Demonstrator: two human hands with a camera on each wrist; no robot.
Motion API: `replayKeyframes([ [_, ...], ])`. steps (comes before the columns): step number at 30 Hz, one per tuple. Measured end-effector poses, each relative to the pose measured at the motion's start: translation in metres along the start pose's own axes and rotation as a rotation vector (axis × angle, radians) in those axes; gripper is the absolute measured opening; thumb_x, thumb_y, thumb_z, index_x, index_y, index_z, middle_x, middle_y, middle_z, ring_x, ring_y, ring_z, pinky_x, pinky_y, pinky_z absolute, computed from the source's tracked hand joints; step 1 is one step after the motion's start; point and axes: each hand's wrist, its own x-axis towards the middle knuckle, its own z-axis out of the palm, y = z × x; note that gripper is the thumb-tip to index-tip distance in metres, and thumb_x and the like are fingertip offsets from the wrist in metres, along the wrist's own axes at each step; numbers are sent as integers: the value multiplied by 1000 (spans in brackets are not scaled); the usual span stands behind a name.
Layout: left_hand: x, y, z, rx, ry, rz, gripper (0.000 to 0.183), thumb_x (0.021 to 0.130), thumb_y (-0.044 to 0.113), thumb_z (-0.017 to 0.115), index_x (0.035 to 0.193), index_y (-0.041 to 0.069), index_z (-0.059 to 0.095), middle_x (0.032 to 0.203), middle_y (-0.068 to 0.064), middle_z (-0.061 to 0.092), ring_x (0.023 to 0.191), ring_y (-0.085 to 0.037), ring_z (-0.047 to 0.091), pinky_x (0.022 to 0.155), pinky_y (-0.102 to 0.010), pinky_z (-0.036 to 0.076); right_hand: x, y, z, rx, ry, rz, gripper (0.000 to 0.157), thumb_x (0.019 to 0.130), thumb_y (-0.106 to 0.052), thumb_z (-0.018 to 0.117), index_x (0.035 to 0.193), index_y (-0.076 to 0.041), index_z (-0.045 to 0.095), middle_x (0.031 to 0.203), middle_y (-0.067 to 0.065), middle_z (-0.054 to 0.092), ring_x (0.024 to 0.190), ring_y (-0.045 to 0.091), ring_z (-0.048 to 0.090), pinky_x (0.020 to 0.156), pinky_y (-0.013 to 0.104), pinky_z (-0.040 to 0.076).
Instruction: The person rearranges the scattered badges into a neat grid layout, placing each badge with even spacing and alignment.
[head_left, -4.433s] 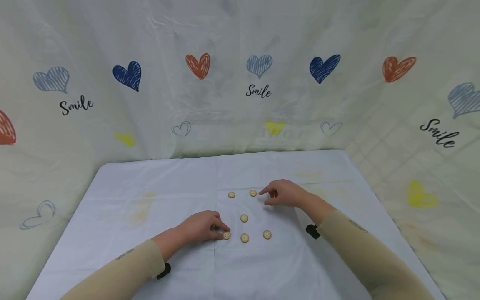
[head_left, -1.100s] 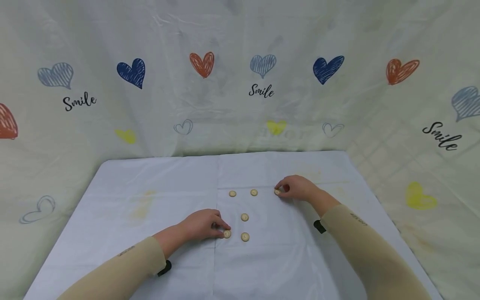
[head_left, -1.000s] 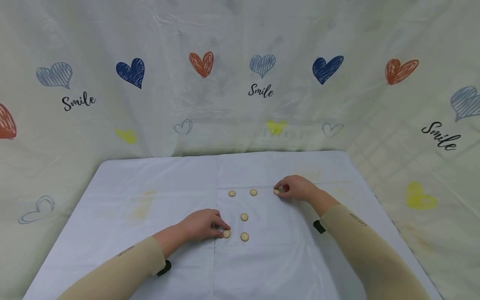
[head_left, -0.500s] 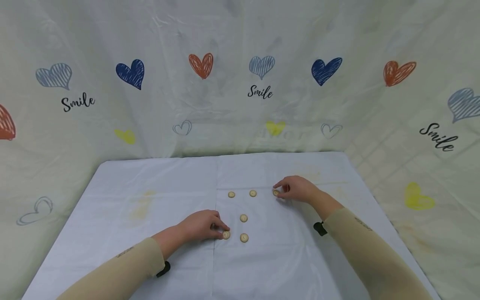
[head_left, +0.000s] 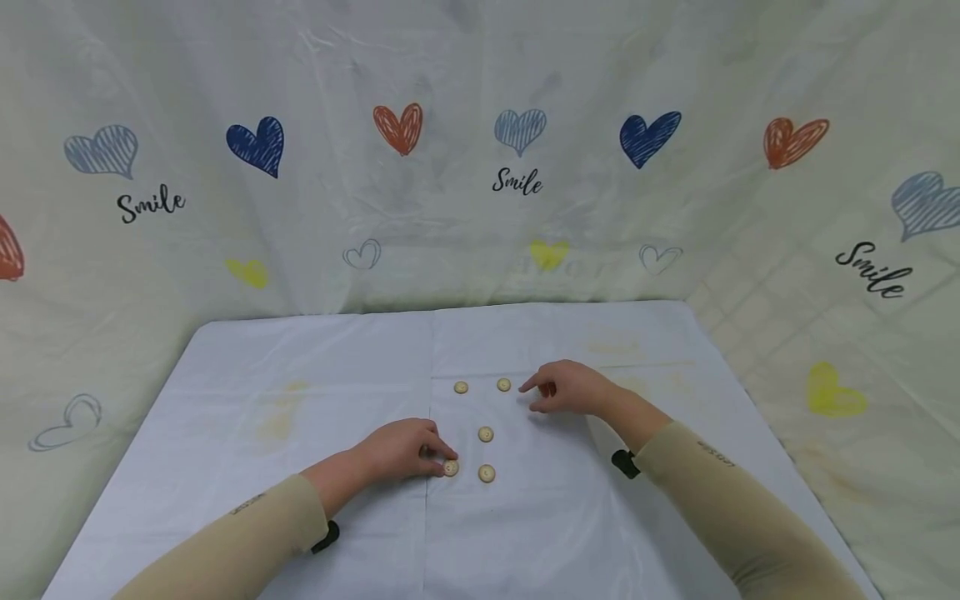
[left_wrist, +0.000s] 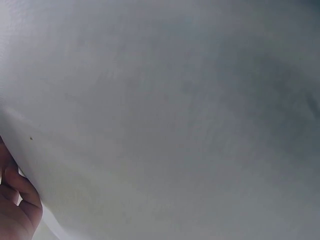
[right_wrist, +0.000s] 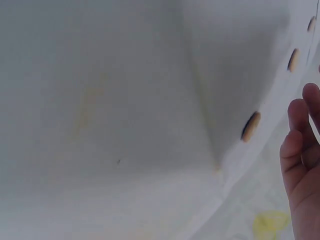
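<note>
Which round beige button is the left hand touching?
The round, wooden-looking beige button at the near row's left end: the left hand touches it, while the head view's four other buttons lie apart from that hand.

The head view looks forward and down from the near side of the bench point(head_left: 225, 483), far enough back to take in the far edge and backdrop point(head_left: 450, 67). The left wrist view faces pale cloth point(left_wrist: 150, 125) closely, left grip point(left_wrist: 22, 212) cropped lower left. The right wrist view, close and askew, shares buttons point(right_wrist: 251, 126) and right grip point(right_wrist: 306, 180) with the head view.
</note>
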Motion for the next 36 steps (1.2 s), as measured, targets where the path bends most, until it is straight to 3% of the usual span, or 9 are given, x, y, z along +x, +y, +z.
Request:
replayKeyframes([
  [9, 2, 0, 3, 21, -8, 4, 25, 85, 34, 78, 110, 35, 78, 85, 21, 55, 74, 2, 49, 68, -21, 43, 11, -38, 22, -53, -91, -127, 29, 86, -31, 77, 115, -28, 76, 74, -14, 56, 70, 6, 52, 69, 27, 45],
  [14, 3, -1, 4, 21, -13, 3, 25, 85, 35, 78, 110, 35, 78, 85, 21, 54, 74, 1, 49, 69, -21, 43, 14, -49, 27, -70, -97, -180, 27, 86, -30, 77, 114, -27, 76, 72, -15, 55, 69, 5, 50, 68, 25, 44],
  [36, 1, 2, 0, 12, 0, 9, 24, 84, 34, 79, 109, 35, 78, 84, 21, 55, 73, 1, 49, 67, -21, 43, 29, -54, 41, -214, -104, -237, 24, 86, -32, 76, 109, -27, 78, 71, -17, 53, 67, 3, 47, 66, 23, 41],
])
